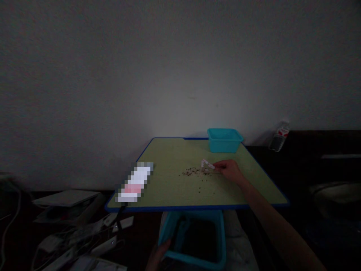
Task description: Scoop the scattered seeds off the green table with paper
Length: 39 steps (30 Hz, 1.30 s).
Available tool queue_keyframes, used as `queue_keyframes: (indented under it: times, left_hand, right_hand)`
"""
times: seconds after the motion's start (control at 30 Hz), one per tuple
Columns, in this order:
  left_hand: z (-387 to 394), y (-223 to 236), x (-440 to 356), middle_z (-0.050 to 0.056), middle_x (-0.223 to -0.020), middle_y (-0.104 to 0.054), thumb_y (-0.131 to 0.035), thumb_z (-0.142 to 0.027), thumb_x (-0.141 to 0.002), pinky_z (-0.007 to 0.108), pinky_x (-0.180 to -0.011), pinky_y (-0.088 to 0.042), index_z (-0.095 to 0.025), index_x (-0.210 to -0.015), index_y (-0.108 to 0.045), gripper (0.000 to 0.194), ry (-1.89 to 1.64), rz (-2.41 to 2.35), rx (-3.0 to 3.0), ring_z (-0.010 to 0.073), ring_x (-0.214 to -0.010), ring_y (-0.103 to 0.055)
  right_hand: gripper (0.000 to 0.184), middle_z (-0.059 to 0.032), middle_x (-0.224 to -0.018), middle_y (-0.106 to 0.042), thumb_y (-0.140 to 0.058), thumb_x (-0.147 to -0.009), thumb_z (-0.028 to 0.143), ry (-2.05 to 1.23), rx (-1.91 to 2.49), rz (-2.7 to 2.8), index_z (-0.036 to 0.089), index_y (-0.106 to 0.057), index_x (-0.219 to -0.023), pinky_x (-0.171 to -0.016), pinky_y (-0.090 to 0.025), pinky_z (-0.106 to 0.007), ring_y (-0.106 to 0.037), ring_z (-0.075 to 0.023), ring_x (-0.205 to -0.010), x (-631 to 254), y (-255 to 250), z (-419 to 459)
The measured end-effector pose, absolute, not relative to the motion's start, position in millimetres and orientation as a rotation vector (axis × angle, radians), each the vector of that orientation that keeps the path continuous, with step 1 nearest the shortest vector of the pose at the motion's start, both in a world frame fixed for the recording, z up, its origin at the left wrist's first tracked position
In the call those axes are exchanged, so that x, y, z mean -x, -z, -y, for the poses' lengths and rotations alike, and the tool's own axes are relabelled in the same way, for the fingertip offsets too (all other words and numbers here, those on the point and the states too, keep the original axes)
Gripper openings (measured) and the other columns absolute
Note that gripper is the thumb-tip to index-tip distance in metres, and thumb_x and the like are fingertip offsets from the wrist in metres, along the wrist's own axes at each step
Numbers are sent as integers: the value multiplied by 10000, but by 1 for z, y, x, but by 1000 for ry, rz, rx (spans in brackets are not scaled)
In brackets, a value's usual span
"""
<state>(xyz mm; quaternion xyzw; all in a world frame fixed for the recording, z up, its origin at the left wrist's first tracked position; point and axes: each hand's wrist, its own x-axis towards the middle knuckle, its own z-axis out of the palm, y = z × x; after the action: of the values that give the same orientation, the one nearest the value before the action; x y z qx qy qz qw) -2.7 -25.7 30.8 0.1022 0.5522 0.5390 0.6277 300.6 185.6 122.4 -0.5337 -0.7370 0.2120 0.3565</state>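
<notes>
My right hand (229,170) reaches across a green table (169,184) with a blue rim. Its fingers are closed on a small white piece (207,164) beside a scatter of tiny dark crumbs (194,173). Below the table's near edge, my left hand (158,256) grips the rim of a teal bin (194,241) that sits under the table edge. The bin's inside looks dark.
A smaller teal tub (225,139) stands at the table's far edge against a plain wall. A blurred white and pink patch (135,181) lies on the table's left side. Papers and cables (70,233) clutter the floor at left. A white bottle (279,137) leans at right.
</notes>
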Motion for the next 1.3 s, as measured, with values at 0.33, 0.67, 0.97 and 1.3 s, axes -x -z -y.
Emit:
queue_keyframes:
  times: [0.33,0.67,0.97,1.3]
  left_hand:
    - [17,-18,0,65,-673,-723,-764,-316,-540,516,-917,-470,-208,-816,-676,309,-1212,-1331,-188,408,-1116,-578]
    - [12,-3,4,48,-662,-731,-766,-350,-527,505,-913,-475,-222,-800,-694,310,-1229,-1354,-251,406,-1036,-624]
    - [13,-4,3,64,-680,-738,-754,-362,-527,514,-908,-473,-225,-727,-694,250,-1214,-1365,-233,427,-1050,-610]
    - [15,-8,-2,58,-673,-743,-745,-373,-514,493,-818,-520,-240,-863,-703,376,-1223,-1321,-185,409,-1044,-621]
  right_hand:
    - [214,-28,-875,-745,-624,-737,202,-645,1290,1927,225,-756,-903,-738,-510,-316,-680,-219,-789,-297,-118,-187]
    - [207,-45,-873,-743,-644,-718,212,-775,1248,1894,210,-759,-890,-743,-513,-326,-677,-225,-793,-297,-115,-188]
    - [223,-60,-863,-742,-675,-688,234,-861,1246,1860,189,-756,-891,-730,-517,-330,-678,-228,-781,-297,-112,-190]
    - [258,-61,-819,-742,-685,-662,259,-922,1262,1856,168,-757,-893,-677,-508,-308,-669,-219,-731,-296,-115,-186]
